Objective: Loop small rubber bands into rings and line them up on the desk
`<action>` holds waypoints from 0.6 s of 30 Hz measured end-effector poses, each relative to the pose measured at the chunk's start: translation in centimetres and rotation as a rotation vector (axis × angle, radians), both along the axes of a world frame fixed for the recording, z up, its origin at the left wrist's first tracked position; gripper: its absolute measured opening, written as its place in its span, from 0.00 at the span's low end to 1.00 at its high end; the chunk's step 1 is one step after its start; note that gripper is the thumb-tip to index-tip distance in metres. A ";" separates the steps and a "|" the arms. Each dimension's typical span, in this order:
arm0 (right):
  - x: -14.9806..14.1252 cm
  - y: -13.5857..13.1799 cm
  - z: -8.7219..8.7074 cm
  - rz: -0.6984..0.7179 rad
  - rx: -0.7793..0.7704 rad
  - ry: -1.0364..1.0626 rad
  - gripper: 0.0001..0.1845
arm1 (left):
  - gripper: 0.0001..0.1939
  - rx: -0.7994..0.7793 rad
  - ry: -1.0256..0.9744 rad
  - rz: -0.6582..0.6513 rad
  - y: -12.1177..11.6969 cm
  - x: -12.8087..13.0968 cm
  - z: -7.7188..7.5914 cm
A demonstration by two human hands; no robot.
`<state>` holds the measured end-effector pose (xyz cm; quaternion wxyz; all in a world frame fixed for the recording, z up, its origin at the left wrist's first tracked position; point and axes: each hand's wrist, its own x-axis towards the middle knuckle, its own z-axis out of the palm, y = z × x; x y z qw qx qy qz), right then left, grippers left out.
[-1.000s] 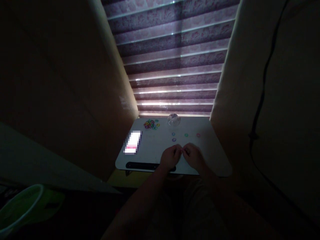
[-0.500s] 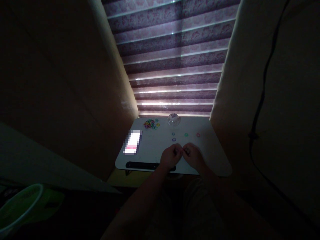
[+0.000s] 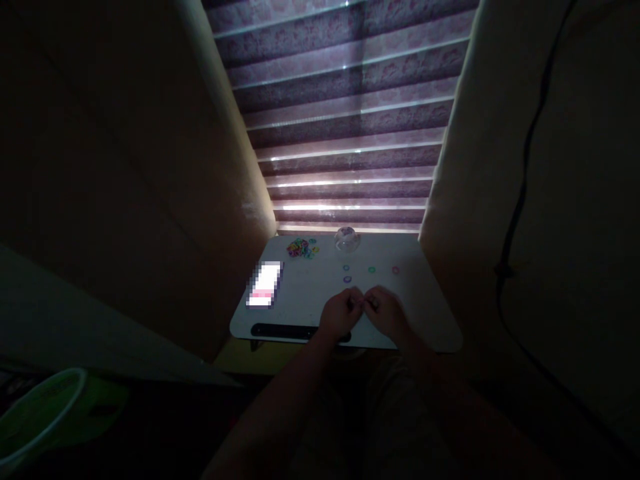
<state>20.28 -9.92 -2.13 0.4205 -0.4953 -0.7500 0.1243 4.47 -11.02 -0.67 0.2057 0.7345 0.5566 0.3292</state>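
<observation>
My left hand [image 3: 343, 311] and my right hand [image 3: 385, 310] meet fingertip to fingertip over the front middle of a white table [image 3: 300, 300]. Both are closed in a pinch; whatever sits between the fingertips is too small and dark to name. Just beyond them lie small coloured rings: a purple ring [image 3: 347, 279], a blue ring [image 3: 346, 268], a green ring [image 3: 371, 270] and a pink ring [image 3: 395, 270]. A loose pile of multicoloured rings [image 3: 300, 249] rests at the far left of the table. Near the back edge stands a clear round container [image 3: 347, 240].
A phone [image 3: 265, 285] with a bright, blurred screen lies on the left side. Along the front edge runs a black strip [image 3: 285, 331]. Pleated blinds [image 3: 350, 147] rise behind the table, with walls on both sides. A green basket [image 3: 60, 413] stands low at left.
Both hands stay joined at the fingertips, with only slight finger movement. The rings, container and phone have not moved on the table.
</observation>
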 end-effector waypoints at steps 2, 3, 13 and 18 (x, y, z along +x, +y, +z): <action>0.0 0.0 0.0 -0.005 -0.001 -0.003 0.03 | 0.09 -0.005 0.008 0.000 0.0 0.0 0.1; 0.0 0.0 0.0 -0.004 0.000 0.002 0.03 | 0.10 -0.003 0.010 0.000 0.0 0.0 0.0; 0.1 0.0 0.0 0.024 -0.010 0.011 0.06 | 0.13 0.058 0.006 -0.007 0.1 0.0 -0.4; 0.1 0.1 0.0 0.021 0.000 -0.012 0.07 | 0.16 0.038 0.001 -0.006 -0.1 0.0 0.1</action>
